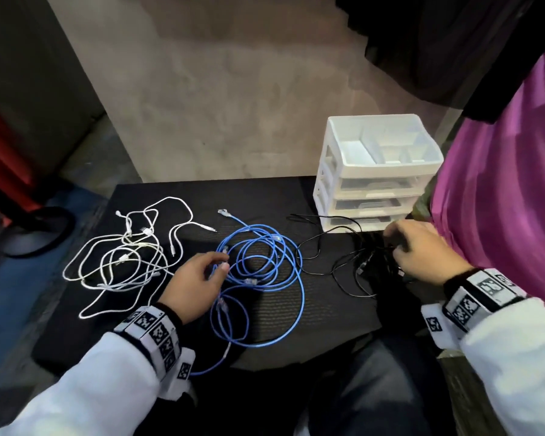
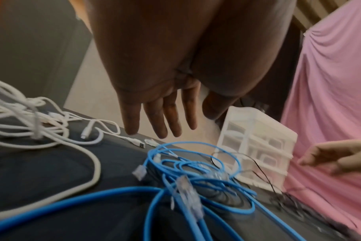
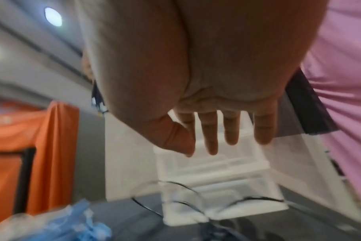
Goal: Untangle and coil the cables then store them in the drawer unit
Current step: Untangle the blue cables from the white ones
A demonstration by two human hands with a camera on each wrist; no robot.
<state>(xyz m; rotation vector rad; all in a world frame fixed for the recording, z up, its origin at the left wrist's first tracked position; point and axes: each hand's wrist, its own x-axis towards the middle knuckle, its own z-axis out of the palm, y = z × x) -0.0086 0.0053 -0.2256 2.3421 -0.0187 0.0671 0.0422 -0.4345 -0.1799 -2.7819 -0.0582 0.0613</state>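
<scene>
Three tangles lie on the black table (image 1: 315, 322): white cables (image 1: 123, 256) (image 2: 31, 124) at the left, a blue network cable (image 1: 302, 291) (image 2: 196, 184) in loose loops in the middle, thin black cables (image 1: 368, 262) (image 3: 258, 199) at the right. My left hand (image 1: 222, 262) (image 2: 165, 128) hovers over the blue loops' left edge with straight fingers, holding nothing. Over the black tangle, my right hand (image 1: 397, 243) (image 3: 216, 143) has its fingers spread and empty. The white drawer unit (image 1: 375, 171) (image 2: 258, 146) (image 3: 216, 179) stands at the back right, drawers pushed in.
A pink cloth (image 1: 501, 199) hangs close at the right, beside the drawer unit. A red object (image 1: 0, 158) and a black round base (image 1: 38, 228) sit on the floor at the left. My legs are under the table's near edge.
</scene>
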